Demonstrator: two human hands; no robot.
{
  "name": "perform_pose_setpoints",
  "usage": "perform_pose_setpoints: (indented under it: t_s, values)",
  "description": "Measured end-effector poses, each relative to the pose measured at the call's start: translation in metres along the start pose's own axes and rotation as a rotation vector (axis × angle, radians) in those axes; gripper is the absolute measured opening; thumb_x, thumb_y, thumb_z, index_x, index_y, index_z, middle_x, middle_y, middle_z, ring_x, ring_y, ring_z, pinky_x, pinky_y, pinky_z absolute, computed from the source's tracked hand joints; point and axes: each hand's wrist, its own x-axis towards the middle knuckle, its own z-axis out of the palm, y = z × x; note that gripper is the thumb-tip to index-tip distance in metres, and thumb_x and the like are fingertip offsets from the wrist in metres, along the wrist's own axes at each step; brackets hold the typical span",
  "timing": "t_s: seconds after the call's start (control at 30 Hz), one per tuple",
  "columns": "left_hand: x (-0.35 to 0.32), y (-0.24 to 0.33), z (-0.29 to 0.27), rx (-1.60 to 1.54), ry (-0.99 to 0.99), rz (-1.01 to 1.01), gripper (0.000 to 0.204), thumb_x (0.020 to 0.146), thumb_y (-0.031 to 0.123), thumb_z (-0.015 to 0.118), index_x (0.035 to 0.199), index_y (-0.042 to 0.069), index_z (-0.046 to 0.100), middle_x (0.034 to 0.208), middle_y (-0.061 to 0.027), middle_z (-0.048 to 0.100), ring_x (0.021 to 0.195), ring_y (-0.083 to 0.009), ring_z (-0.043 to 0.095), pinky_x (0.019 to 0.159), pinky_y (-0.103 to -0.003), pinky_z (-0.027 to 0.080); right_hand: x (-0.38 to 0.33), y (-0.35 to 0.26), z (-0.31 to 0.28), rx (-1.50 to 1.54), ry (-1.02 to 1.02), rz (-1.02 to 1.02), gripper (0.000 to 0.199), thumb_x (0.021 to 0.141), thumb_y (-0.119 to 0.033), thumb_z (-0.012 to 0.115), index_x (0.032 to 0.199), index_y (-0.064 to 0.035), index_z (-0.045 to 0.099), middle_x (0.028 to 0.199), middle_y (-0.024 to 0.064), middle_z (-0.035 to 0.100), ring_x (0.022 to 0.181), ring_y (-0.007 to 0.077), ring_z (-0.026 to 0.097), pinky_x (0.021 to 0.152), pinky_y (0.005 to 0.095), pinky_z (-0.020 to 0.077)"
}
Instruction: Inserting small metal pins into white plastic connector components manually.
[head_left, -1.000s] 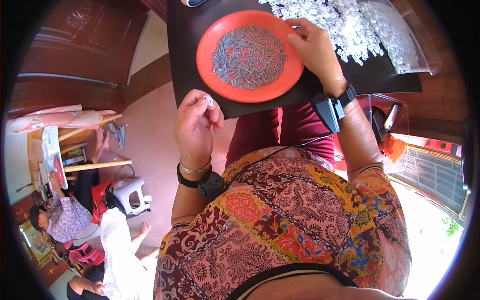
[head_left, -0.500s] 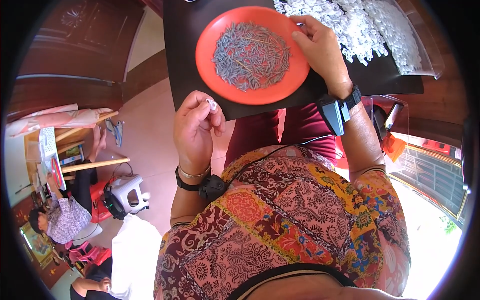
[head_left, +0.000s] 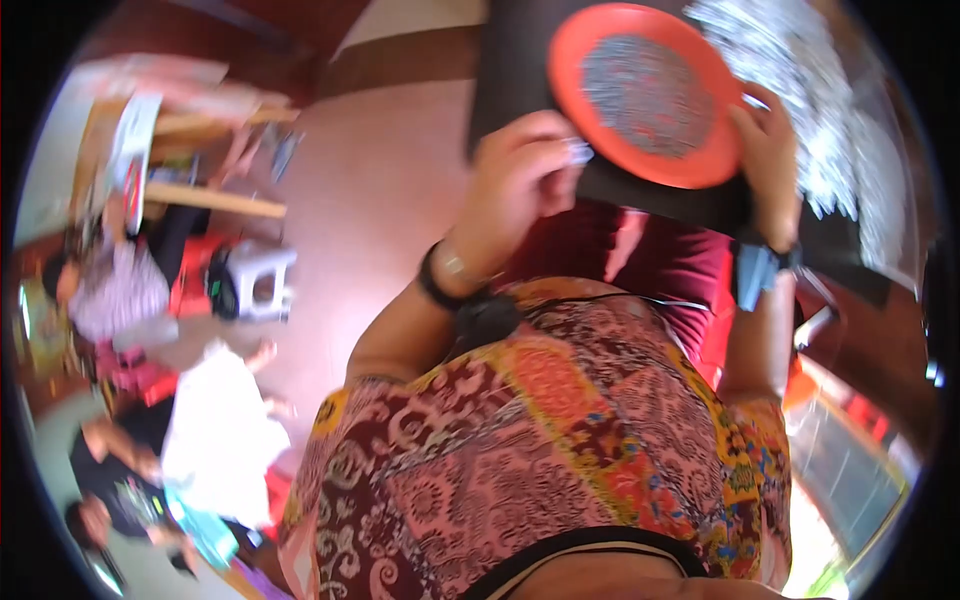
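My left hand point(head_left: 525, 185) is closed, its thumb and forefinger pinching a small white plastic piece point(head_left: 577, 152) just off the left edge of an orange-red plate point(head_left: 570, 75). On the plate lies a layer of small grey screw-like pieces point(head_left: 645, 95), blurred by motion. At the plate's right rim is my right hand point(head_left: 770, 165), thumb and fingers closed on the edge. Beyond it, a large heap of small white plastic pieces point(head_left: 790, 70) spreads over the dark table top.
The dark table top point(head_left: 505, 80) holds the plate and the heap. A clear tray wall point(head_left: 895, 190) borders the heap at right. Off to the left are a white stool point(head_left: 262, 280), a wooden-legged table point(head_left: 215, 198), a person point(head_left: 118, 290) and another with white cloth point(head_left: 215, 440).
The whole view has swung, shifting table and plate to the right in the picture. My left hand, still pinching the white piece, has come nearer the plate. My right hand stays at the rim.
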Motion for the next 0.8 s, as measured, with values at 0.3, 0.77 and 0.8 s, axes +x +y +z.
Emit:
perform_pose_setpoints:
  t_s: [0.3, 0.77, 0.8]
  values:
    - [-0.002, -0.006, -0.008, -0.106, -0.013, 0.015, 0.014, 0.083, 0.017, 0.053, 0.079, 0.004, 0.057, 0.060, -0.0019, 0.054, 0.048, -0.0095, 0.051, 0.044, -0.021, 0.038, -0.008, -0.014, -0.001, -0.181, -0.151, 0.122, 0.042, 0.088, -0.017, 0.059, 0.127, -0.0037, 0.052, 0.078, 0.0037, 0.066, 0.059, 0.0046, 0.051, 0.050, 0.0197, 0.0405]
    - [0.006, -0.014, -0.005, -0.190, 0.054, 0.078, 0.010, 0.083, 0.013, 0.053, 0.079, 0.004, 0.056, 0.059, -0.0015, 0.049, 0.051, -0.0097, 0.047, 0.047, -0.023, 0.035, -0.001, -0.026, 0.000, -0.257, -0.175, 0.048, 0.043, 0.088, -0.028, 0.061, 0.120, 0.0004, 0.056, 0.068, 0.0072, 0.063, 0.058, 0.0102, 0.055, 0.054, 0.0272, 0.0446]
    - [0.006, -0.011, -0.006, -0.145, 0.093, 0.096, 0.011, 0.083, 0.013, 0.053, 0.079, 0.004, 0.055, 0.059, -0.0012, 0.048, 0.051, -0.0100, 0.046, 0.048, -0.023, 0.036, 0.004, -0.029, -0.002, -0.346, -0.098, -0.106, 0.041, 0.085, -0.030, 0.064, 0.114, -0.0014, 0.060, 0.074, 0.0126, 0.066, 0.062, 0.0175, 0.062, 0.060, 0.0294, 0.0477]
